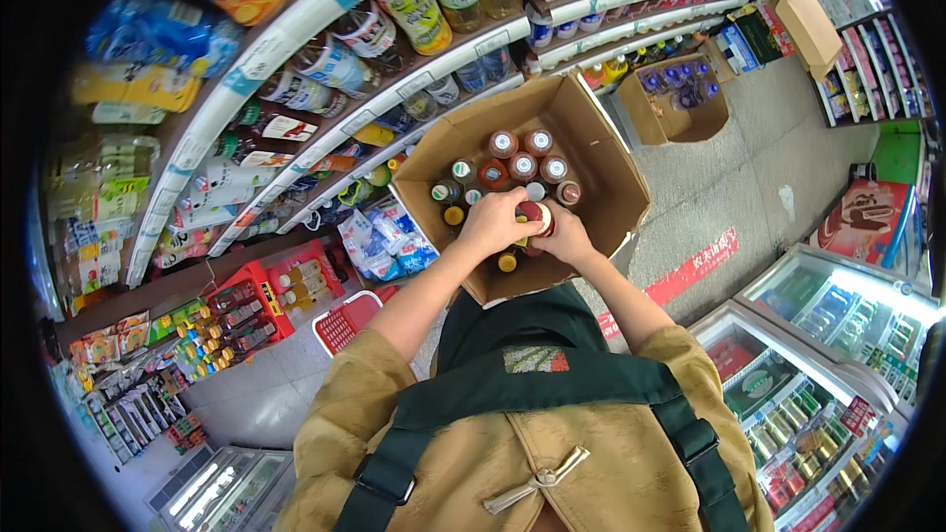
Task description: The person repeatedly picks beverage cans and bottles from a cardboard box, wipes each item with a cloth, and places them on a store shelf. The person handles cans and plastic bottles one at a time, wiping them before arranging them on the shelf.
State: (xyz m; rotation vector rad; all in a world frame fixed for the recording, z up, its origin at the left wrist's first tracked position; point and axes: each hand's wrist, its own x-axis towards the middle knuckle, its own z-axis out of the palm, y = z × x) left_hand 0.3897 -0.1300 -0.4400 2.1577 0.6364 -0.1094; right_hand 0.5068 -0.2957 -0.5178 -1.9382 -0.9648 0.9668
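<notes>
Over the near half of an open cardboard box [613, 162], my left hand [497, 222] and my right hand [565, 235] meet around a capped bottle [537, 217]. The bottle's dark red and pale top shows between my fingers; its body is mostly hidden. Inside the box, several upright bottles stand together: ones with pale round caps [523, 166], a red-capped bottle [493, 174], green-and-white-capped ones [446, 191] and yellow-capped ones [454, 216]. My wrists hide part of the box's near side.
Shelves of drink bottles [414, 11] curve along the left and top. Another cardboard box [643, 114] with blue-purple-capped bottles stands beyond on the floor. A red basket [346, 323] lies to the left, near a red crate [270, 303]. Glass-topped freezers [783, 369] stand at the right.
</notes>
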